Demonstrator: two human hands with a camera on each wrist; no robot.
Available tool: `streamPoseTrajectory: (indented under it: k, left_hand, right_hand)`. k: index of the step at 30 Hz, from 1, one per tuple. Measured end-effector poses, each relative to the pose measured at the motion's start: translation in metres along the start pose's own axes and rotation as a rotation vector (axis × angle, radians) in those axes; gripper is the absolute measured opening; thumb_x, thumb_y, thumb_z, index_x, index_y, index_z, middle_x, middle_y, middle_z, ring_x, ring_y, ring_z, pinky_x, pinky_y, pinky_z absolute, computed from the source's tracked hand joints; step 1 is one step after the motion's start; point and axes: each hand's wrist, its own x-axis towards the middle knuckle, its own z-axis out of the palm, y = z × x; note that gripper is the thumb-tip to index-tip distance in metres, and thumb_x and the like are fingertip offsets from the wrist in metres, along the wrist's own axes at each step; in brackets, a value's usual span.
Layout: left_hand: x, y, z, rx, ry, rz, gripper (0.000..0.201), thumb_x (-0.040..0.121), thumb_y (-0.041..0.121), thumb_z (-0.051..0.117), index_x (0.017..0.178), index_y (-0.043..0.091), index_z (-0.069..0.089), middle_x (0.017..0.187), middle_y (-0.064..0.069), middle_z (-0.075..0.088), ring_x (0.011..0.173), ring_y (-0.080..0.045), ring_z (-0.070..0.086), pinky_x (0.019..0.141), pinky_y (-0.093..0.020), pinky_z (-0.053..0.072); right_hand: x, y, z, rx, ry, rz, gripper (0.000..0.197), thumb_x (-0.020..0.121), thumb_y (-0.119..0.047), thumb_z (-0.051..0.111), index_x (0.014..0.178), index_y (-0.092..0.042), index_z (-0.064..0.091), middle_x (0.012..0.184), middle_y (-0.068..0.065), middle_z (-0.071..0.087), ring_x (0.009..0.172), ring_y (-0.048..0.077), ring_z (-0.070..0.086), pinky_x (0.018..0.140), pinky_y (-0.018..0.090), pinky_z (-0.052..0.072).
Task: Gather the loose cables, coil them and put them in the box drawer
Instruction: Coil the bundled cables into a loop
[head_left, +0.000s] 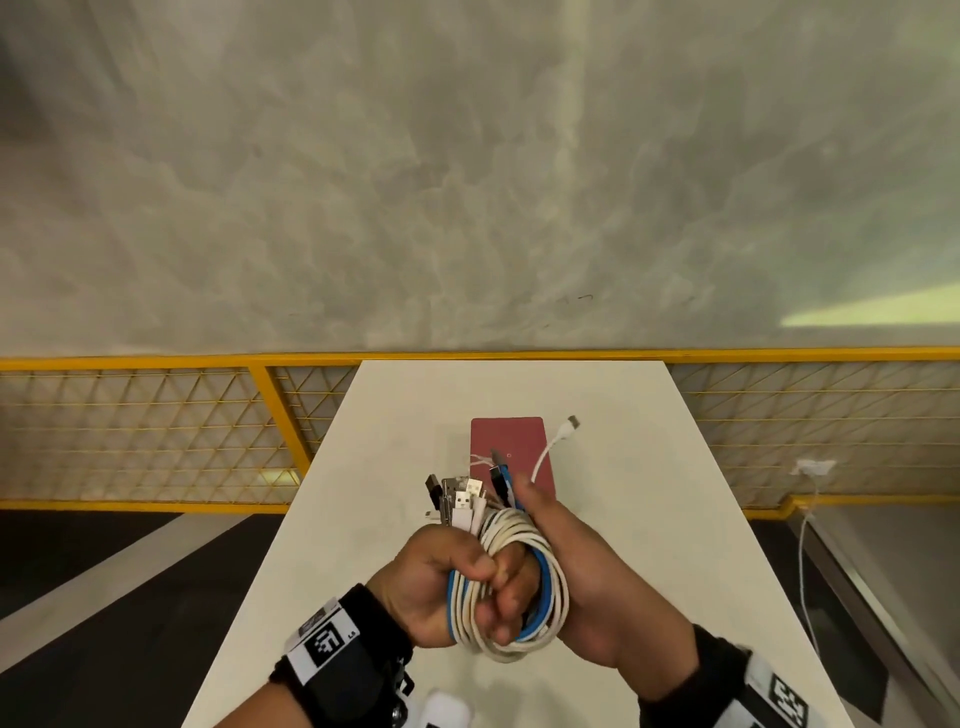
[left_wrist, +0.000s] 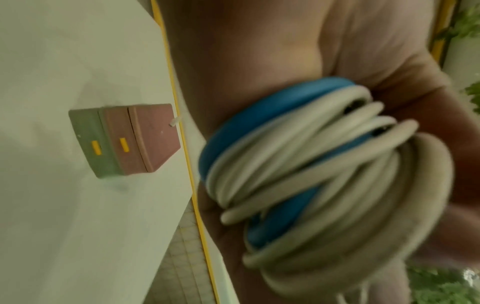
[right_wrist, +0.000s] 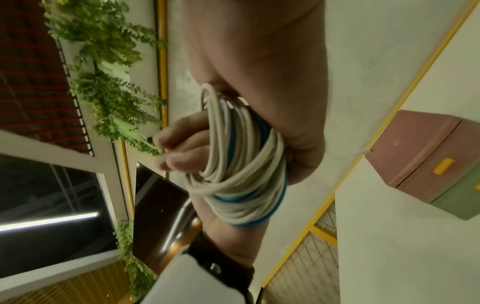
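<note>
A coil of white and blue cables (head_left: 511, 587) hangs above the white table (head_left: 363, 519), held between both hands. My left hand (head_left: 441, 582) grips its left side, fingers curled through the loops. My right hand (head_left: 582, 566) wraps the right side, with the thumb up against the blue cable end. Several USB plugs (head_left: 462, 499) stick up from the bundle, and one white end (head_left: 571, 422) arcs over the box. The box (head_left: 511, 452) stands just beyond my hands; its pink and green drawers (left_wrist: 124, 142) with yellow handles are closed. The coil (right_wrist: 241, 160) shows my left fingers (right_wrist: 179, 148) poking through.
A yellow mesh railing (head_left: 156, 431) runs behind and beside the table. A white object (head_left: 447, 709) lies at the table's near edge. At the right, a wall socket (head_left: 813, 467) has a white cable hanging from it.
</note>
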Motion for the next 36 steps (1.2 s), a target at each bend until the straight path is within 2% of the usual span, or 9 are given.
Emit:
streamPoseTrajectory:
  k: [3, 10, 14, 21, 24, 26, 30, 34, 36]
  left_hand:
    - [-0.002, 0.003, -0.008, 0.141, 0.063, -0.04, 0.017, 0.073, 0.017, 0.072, 0.084, 0.006, 0.074, 0.086, -0.012, 0.076, 0.07, -0.016, 0.074, 0.074, -0.028, 0.059]
    - [-0.002, 0.006, 0.002, 0.542, 0.283, 0.019, 0.016, 0.071, -0.002, 0.063, 0.085, -0.002, 0.07, 0.076, -0.016, 0.07, 0.066, -0.021, 0.069, 0.069, -0.03, 0.057]
    - [-0.005, 0.01, 0.01, 0.868, 0.387, 0.173, 0.03, 0.08, -0.007, 0.064, 0.094, 0.016, 0.075, 0.09, -0.002, 0.075, 0.09, -0.017, 0.071, 0.084, -0.034, 0.057]
    - [-0.01, -0.005, 0.011, 1.252, 0.402, 0.317, 0.029, 0.083, 0.003, 0.061, 0.088, 0.031, 0.067, 0.089, 0.009, 0.07, 0.092, -0.012, 0.068, 0.084, -0.031, 0.053]
    - [-0.014, -0.019, -0.005, 1.451, 0.702, 0.403, 0.028, 0.071, 0.03, 0.075, 0.092, 0.039, 0.059, 0.096, 0.018, 0.061, 0.102, -0.009, 0.062, 0.084, -0.025, 0.049]
    - [-0.017, -0.025, -0.012, 1.402, 0.827, 0.438, 0.06, 0.064, 0.035, 0.084, 0.117, 0.039, 0.056, 0.119, 0.02, 0.059, 0.117, -0.003, 0.056, 0.095, -0.027, 0.049]
    - [-0.014, -0.022, -0.009, 1.227, 0.751, 0.363, 0.085, 0.069, 0.035, 0.085, 0.135, 0.057, 0.037, 0.134, 0.024, 0.057, 0.14, -0.009, 0.043, 0.115, -0.037, 0.034]
    - [-0.014, -0.017, -0.008, 1.201, 0.624, 0.257, 0.048, 0.08, 0.035, 0.077, 0.124, 0.029, 0.06, 0.118, 0.01, 0.07, 0.125, -0.018, 0.059, 0.112, -0.049, 0.039]
    - [-0.014, -0.011, 0.004, 1.153, 0.551, 0.288, 0.03, 0.084, 0.014, 0.074, 0.11, 0.029, 0.068, 0.107, 0.01, 0.074, 0.112, -0.013, 0.067, 0.102, -0.033, 0.049]
  right_hand:
    - [0.0, 0.007, -0.001, -0.089, 0.04, -0.2, 0.066, 0.09, -0.057, 0.054, 0.052, -0.003, 0.052, 0.043, 0.012, 0.046, 0.039, 0.025, 0.052, 0.049, 0.027, 0.047]
    - [0.007, 0.017, -0.017, -0.18, 0.073, -0.334, 0.043, 0.072, -0.037, 0.079, 0.103, -0.009, 0.068, 0.082, 0.017, 0.062, 0.067, 0.03, 0.049, 0.051, 0.028, 0.047]
    - [0.01, 0.016, -0.03, -0.264, 0.137, -0.354, 0.04, 0.072, -0.025, 0.079, 0.109, -0.013, 0.069, 0.105, 0.012, 0.075, 0.095, 0.029, 0.072, 0.084, 0.041, 0.059]
    - [0.005, 0.011, -0.034, -0.372, 0.039, -0.251, 0.021, 0.085, -0.011, 0.071, 0.103, -0.021, 0.074, 0.111, 0.012, 0.074, 0.108, 0.029, 0.069, 0.098, 0.042, 0.054]
    - [0.003, 0.005, -0.036, -0.392, -0.037, -0.214, 0.025, 0.089, -0.001, 0.066, 0.105, -0.019, 0.073, 0.111, 0.011, 0.074, 0.105, 0.025, 0.07, 0.093, 0.035, 0.055]
    - [0.002, 0.005, -0.036, -0.387, -0.061, -0.224, 0.026, 0.09, 0.0, 0.064, 0.109, -0.017, 0.072, 0.113, 0.013, 0.073, 0.107, 0.025, 0.069, 0.095, 0.037, 0.054]
    - [0.006, 0.012, -0.039, -0.33, -0.039, -0.246, 0.028, 0.087, -0.007, 0.068, 0.114, -0.015, 0.07, 0.12, 0.021, 0.069, 0.113, 0.037, 0.064, 0.104, 0.056, 0.043]
    - [0.011, 0.017, -0.045, -0.282, -0.024, -0.238, 0.036, 0.085, -0.007, 0.069, 0.121, -0.012, 0.067, 0.124, 0.025, 0.066, 0.119, 0.042, 0.06, 0.105, 0.059, 0.04]
    - [0.011, 0.018, -0.048, -0.25, -0.018, -0.225, 0.037, 0.085, -0.007, 0.068, 0.122, -0.012, 0.066, 0.125, 0.023, 0.066, 0.119, 0.039, 0.062, 0.107, 0.054, 0.043]
